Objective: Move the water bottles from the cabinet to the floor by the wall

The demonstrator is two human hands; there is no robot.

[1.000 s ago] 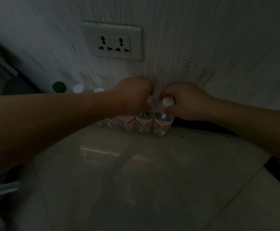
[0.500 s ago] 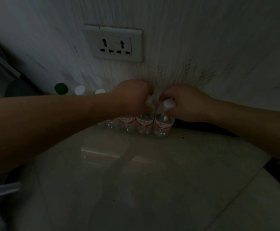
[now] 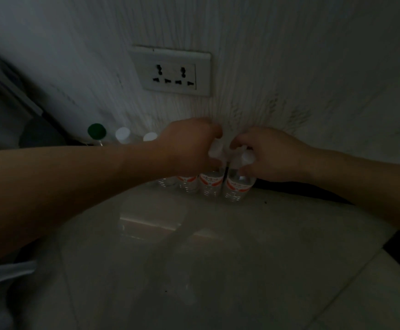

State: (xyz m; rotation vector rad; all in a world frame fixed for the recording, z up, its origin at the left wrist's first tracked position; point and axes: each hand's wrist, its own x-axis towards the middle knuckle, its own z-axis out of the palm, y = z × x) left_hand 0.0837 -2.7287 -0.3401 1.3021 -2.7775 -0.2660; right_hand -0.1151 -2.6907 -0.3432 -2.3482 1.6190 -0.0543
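A row of clear water bottles with red-and-white labels stands on the pale floor [image 3: 194, 246] against the wall. My right hand [image 3: 268, 154] grips the neck of the rightmost bottle [image 3: 238, 186], just under its white cap. My left hand [image 3: 189, 146] is closed over the top of the bottle beside it [image 3: 211, 184]. Two more labelled bottles [image 3: 188, 184] show below my left wrist. Further left, behind my forearm, stand two white caps [image 3: 123, 135] and a green cap [image 3: 96, 131].
A white double socket [image 3: 174, 71] is set in the streaked wall above the bottles. A dark skirting strip [image 3: 301, 191] runs along the wall's foot on the right. A dark shape [image 3: 42, 136] stands at the left. The room is dim.
Both hands stay on the same two bottle tops. The view has tilted slightly, so the socket and hands sit a little lower in frame.
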